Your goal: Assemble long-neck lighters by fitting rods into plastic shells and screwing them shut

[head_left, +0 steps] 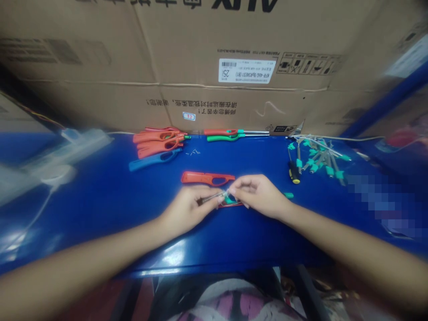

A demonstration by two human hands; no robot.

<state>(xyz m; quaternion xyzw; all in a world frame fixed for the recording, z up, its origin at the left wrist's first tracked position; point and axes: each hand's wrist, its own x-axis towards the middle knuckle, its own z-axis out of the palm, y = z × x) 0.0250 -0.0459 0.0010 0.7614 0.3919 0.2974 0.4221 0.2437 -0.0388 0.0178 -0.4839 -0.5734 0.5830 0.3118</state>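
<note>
L hand (pixel 187 206) grip: thumb + fingers pinching thin metal pc (pixel 210 197). R hand (pixel 256 194) grip: fingertips at its R end; can't tell if pinching. Pc over red lighter shell (pixel 231 205), tabletop (pixel 220 238) ctr.

Here's your bench (pixel 200 240), smooth and glossy, throwing back bright light. Right ahead of you, the red shell (pixel 199 179) is smooth plastic with a faint shine, and the slim rod (pixel 210 197) looks metallic. Over to your right, metal tubes (pixel 298 156) gleam dully against green plastic fittings (pixel 329 171), beside a screwdriver (pixel 294 174) with a plastic-looking grip. Behind stands matt, creased cardboard (pixel 110 102), wearing a smooth paper label (pixel 247 70). Below, your printed garment (pixel 240 307) is cloth.
</note>
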